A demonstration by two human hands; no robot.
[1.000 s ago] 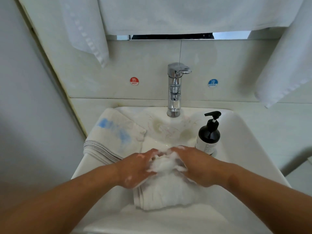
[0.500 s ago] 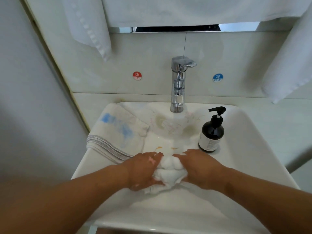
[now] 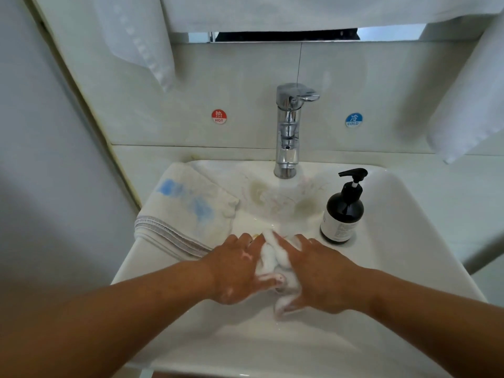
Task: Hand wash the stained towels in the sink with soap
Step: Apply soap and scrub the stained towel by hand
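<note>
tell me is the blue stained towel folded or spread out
Folded. The blue-stained towel lies on the sink's left rim, with several stacked layers showing along its grey-striped edge.

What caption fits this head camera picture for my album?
Left hand and right hand scrub a sudsy towel in the sink near the soap bottle.

Glossy ceramic sink [image 3: 395, 241], chrome tap [image 3: 287, 132] (mirror-bright), terry-cloth towel [image 3: 188, 211]
</note>
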